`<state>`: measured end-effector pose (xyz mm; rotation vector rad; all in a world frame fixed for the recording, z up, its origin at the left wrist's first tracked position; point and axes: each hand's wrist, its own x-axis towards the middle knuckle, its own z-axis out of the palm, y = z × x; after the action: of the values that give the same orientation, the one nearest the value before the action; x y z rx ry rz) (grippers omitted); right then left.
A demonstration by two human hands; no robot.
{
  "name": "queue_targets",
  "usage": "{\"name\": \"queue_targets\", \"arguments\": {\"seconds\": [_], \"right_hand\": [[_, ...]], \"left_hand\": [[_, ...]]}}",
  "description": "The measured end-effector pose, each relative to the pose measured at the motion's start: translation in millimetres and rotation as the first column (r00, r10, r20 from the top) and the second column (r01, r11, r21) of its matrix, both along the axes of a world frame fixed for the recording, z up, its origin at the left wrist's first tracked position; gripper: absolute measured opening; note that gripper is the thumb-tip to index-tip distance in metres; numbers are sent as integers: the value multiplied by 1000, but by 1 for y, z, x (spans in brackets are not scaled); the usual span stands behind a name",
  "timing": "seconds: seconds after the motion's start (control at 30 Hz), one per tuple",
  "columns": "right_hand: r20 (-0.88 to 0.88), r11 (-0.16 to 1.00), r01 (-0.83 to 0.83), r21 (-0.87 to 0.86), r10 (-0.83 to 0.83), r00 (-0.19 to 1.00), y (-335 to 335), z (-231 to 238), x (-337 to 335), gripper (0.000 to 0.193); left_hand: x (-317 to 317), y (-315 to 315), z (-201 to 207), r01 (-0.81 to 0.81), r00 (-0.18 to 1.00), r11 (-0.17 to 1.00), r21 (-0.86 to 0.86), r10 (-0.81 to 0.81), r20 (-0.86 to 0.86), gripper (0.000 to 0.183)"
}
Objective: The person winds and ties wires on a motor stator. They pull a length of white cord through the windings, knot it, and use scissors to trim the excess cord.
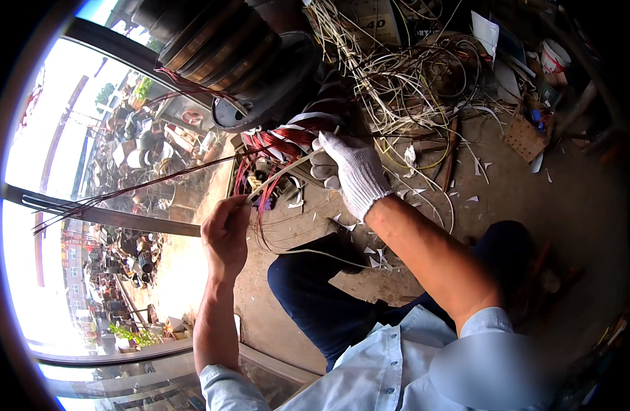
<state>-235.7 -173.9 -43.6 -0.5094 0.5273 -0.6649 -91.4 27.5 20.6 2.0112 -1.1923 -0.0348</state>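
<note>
My bare left hand (224,236) is closed on one end of a pale, thin cable (285,171). My right hand (356,170), in a white knitted glove, pinches the same cable further along, so it runs slanting between the two hands. Just beyond the right hand lies a thick bundle of red copper wires (291,139), with loose strands hanging down beside the cable. A long bunch of thin dark wires (147,181) stretches from that bundle out to the left, passing above my left hand. The fingertips of the left hand are partly hidden.
A stack of dark, ringed cylinders (222,48) on a round black base (263,103) stands at the far left. A large tangle of white cables (411,82) fills the back. White scraps (376,260) litter the floor. A metal-framed window (116,218) borders the left side.
</note>
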Motion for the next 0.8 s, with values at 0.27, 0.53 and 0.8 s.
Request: {"name": "queue_targets", "arguments": {"seconds": [0.27, 0.53, 0.8], "right_hand": [[-139, 994, 74, 78, -63, 988, -2, 24, 14, 24], [-57, 995, -53, 80, 58, 997, -13, 7, 29, 30], [-277, 995, -103, 4, 100, 956, -18, 40, 13, 31]], "left_hand": [[-2, -19, 19, -7, 999, 1000, -28, 8, 47, 14], [-5, -29, 36, -36, 999, 999, 5, 36, 22, 14], [-2, -34, 52, -54, 995, 993, 108, 45, 88, 18]]}}
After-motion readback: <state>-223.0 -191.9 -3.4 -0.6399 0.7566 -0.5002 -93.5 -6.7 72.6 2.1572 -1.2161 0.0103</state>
